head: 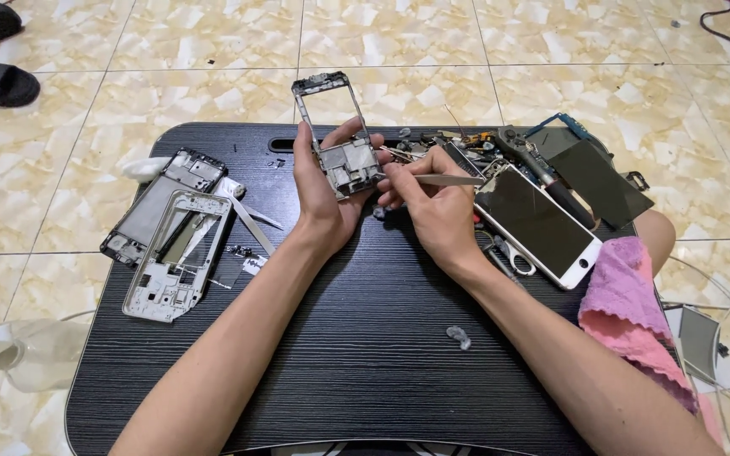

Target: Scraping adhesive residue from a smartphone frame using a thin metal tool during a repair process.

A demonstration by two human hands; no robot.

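Your dark wood-grain lap bench (365, 355) is crowded, and that is the first hazard: the white-framed smartphone with the black screen (542, 224) lies at 3 o'clock, just beside your right wrist, so a slipped elbow could shove it off the edge toward the pink cloth (627, 304). At 9 o'clock the silver stripped phone chassis (177, 257) overlaps the black phone frame (158, 207); a sweep of your left forearm would likely scatter the small loose parts beside them.

At 12 o'clock your left hand (323, 190) is wrapped around the grey metal phone mid-frame with the empty window (340, 135), held upright off the bench. The bare upper rails look thin, and a hard squeeze may bend them.

Your right hand (433, 207) pinches slim metal tweezers (441, 179), tips at the frame's lower block. If they skid, they could gouge the part or jab your left fingers.
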